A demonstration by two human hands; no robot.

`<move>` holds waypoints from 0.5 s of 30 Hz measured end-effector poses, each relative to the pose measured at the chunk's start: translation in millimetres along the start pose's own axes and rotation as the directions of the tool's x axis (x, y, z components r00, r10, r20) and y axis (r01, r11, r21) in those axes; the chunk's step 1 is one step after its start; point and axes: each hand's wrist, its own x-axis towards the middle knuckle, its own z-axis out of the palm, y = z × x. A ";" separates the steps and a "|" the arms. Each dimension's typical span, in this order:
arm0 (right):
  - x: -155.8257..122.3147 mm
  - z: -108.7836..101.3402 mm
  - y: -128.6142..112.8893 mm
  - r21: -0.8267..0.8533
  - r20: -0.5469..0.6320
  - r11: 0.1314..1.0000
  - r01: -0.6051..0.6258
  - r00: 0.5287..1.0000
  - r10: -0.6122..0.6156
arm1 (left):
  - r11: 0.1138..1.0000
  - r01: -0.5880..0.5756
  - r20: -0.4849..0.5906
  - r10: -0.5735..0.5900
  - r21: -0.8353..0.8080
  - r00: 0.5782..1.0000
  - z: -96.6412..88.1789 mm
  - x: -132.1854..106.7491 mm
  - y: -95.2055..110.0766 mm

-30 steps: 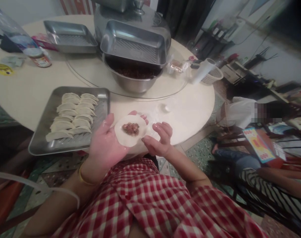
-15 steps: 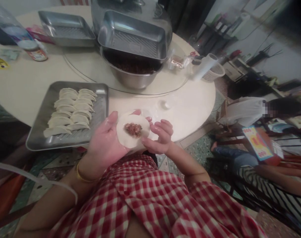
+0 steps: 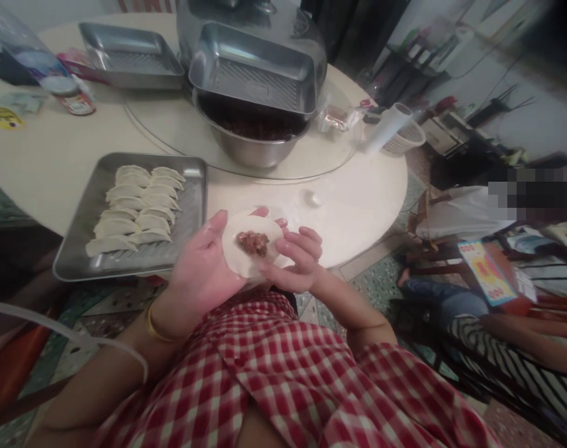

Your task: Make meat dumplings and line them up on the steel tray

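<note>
A round dumpling wrapper [image 3: 237, 250] lies across the palm and fingers of my left hand [image 3: 202, 264], with a lump of minced filling [image 3: 254, 243] at its middle. My left hand supports it from below, thumb up at its left edge. From the right, my right hand [image 3: 298, 256] grips the wrapper's near right edge between thumb and fingers. To the left, a metal tray [image 3: 190, 242] holds two columns of folded dumplings [image 3: 138, 205]. Beyond my hands stands a metal bowl [image 3: 258, 149] of dark filling, partly covered by an empty tray [image 3: 255, 74].
Another metal tray [image 3: 138, 65], a plastic bottle [image 3: 43, 59] and a jar [image 3: 78, 102] stand at the back left. A small white lump [image 3: 313, 198] lies on the table [image 3: 367, 193]. A white basket [image 3: 407, 138] is at the right edge. A person [image 3: 465, 211] sits farther right.
My right thumb and fingers have closed in slightly on the wrapper's right edge. The view has shifted a little; the tray of dumplings stays in place.
</note>
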 end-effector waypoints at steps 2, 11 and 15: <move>3.7 -1.7 -0.2 -0.114 -0.086 0.990 0.084 0.992 -0.094 | 1.000 -0.002 0.000 0.002 -0.009 1.000 0.5 0.0 0.3; 32.8 -17.8 -3.4 -0.087 -0.121 0.987 0.134 0.982 -0.144 | 1.000 -0.002 0.013 0.002 0.011 1.000 -5.2 2.4 -3.8; 42.5 -18.2 -10.4 -0.124 -0.244 0.983 0.135 0.956 -0.162 | 0.997 -0.062 -0.034 0.064 0.049 0.997 -7.8 7.0 -10.3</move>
